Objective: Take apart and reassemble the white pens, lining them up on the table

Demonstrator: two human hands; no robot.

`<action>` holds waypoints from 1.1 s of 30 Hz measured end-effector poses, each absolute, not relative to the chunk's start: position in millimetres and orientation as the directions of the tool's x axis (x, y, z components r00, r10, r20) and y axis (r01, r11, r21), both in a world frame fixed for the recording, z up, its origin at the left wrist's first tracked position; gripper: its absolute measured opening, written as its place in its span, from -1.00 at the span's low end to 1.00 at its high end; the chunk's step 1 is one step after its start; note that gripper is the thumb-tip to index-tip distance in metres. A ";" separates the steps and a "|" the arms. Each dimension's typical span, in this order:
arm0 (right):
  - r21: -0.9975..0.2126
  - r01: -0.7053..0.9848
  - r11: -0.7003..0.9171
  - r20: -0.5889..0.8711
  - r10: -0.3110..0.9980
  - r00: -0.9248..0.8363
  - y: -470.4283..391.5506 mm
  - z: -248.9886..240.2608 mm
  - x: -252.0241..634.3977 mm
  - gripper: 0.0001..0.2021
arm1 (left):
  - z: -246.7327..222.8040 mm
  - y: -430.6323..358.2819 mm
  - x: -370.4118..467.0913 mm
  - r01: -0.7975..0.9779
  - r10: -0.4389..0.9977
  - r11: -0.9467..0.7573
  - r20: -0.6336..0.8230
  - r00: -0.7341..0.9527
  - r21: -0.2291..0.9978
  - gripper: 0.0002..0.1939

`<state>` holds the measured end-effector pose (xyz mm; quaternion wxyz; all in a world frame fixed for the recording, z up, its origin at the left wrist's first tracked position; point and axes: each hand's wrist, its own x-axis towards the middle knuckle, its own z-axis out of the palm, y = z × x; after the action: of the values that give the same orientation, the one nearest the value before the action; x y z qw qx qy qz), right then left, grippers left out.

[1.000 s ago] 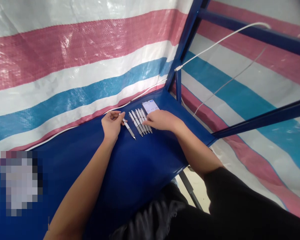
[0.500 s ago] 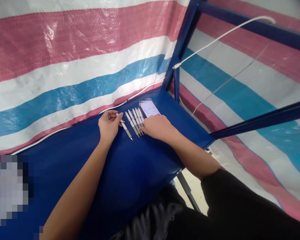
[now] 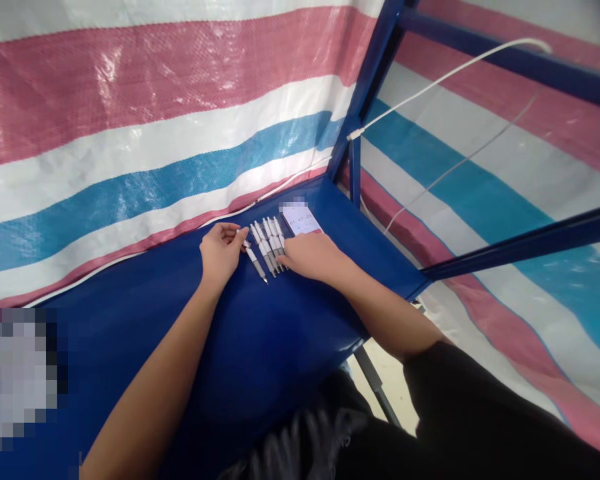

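My left hand (image 3: 223, 248) is closed, pinching the upper end of a white pen with a grey grip (image 3: 257, 263). That pen slants along the blue tabletop with its tip toward me. Just right of it, several similar white and grey pens (image 3: 267, 241) lie side by side in a close row. My right hand (image 3: 311, 255) rests at the right side of this row, a digit touching the pens near their grey grips. Its other fingers are hidden under the back of the hand. A phone (image 3: 300, 220) showing a timer lies beyond it, partly covered by the hand.
The blue table (image 3: 265, 340) meets a striped plastic sheet (image 3: 180, 120) along its back edge. A blue metal frame (image 3: 353, 133) rises at the far corner, with a white cable (image 3: 445, 77) hanging from it. A blurred-out patch covers the lower left.
The row of pens sits slightly closer together at its left side. My right hand has shifted a little left against it. My left hand still holds its pen almost in place.
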<state>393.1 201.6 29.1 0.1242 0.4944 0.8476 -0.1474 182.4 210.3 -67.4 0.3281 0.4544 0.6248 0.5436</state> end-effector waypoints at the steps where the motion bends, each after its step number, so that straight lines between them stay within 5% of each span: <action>1: -0.131 0.874 0.469 -0.355 0.801 -0.483 201.5 28.7 392.3 -0.56 | -67.6 210.4 182.1 0.206 0.924 -0.007 0.085 -0.373 0.979 -0.75; 21: -0.159 0.877 0.453 -0.306 0.822 -0.480 197.2 13.5 380.9 -0.55 | -56.2 206.4 160.9 0.345 0.934 0.030 0.097 -0.343 0.938 -0.82; 27: -0.178 0.864 0.471 -0.317 0.804 -0.503 197.6 15.7 380.8 -0.59 | -56.3 206.0 160.8 0.491 0.914 -0.040 0.230 -0.333 0.870 -0.68; 33: -0.261 0.841 0.474 -0.344 0.768 -0.540 197.8 15.6 373.0 -0.57 | -56.1 206.5 155.3 0.685 0.894 -0.162 0.399 -0.203 0.710 -0.83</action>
<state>373.0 197.8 15.6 0.0896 0.4713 0.8538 -0.2024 155.3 206.5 -56.1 0.1179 0.6204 0.6366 0.4428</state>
